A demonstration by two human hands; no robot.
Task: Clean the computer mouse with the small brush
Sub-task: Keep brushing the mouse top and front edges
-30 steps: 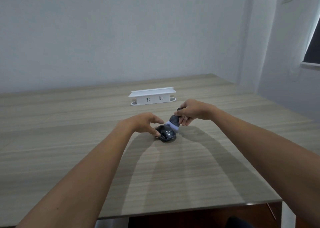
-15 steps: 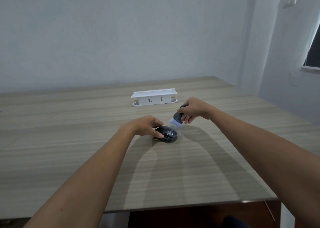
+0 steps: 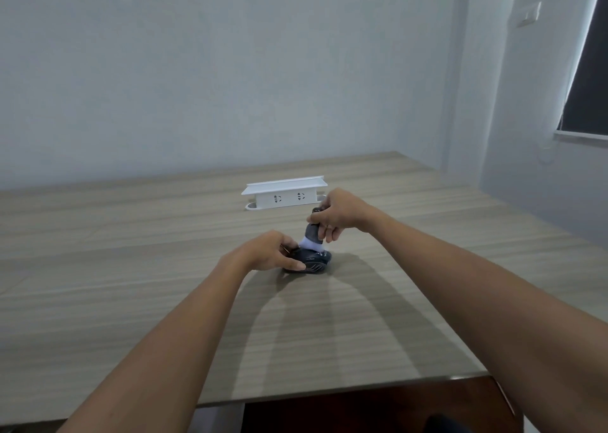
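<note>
A black computer mouse (image 3: pixel 314 260) lies on the wooden table (image 3: pixel 131 284) near its middle. My left hand (image 3: pixel 268 251) grips the mouse's left side and hides part of it. My right hand (image 3: pixel 339 211) holds a small brush (image 3: pixel 312 235) with a dark grey handle and white bristles, nearly upright. The bristles rest on the top of the mouse, just right of my left fingers.
A white power strip box (image 3: pixel 284 193) with sockets stands behind the mouse, close to my right hand. The table's front edge (image 3: pixel 362 388) runs below my forearms. A wall rises behind the table and a window sits at the far right.
The brush, lifted off to the right of the mouse half a second ago, has come back down onto the mouse's top. My left hand has stayed on the mouse.
</note>
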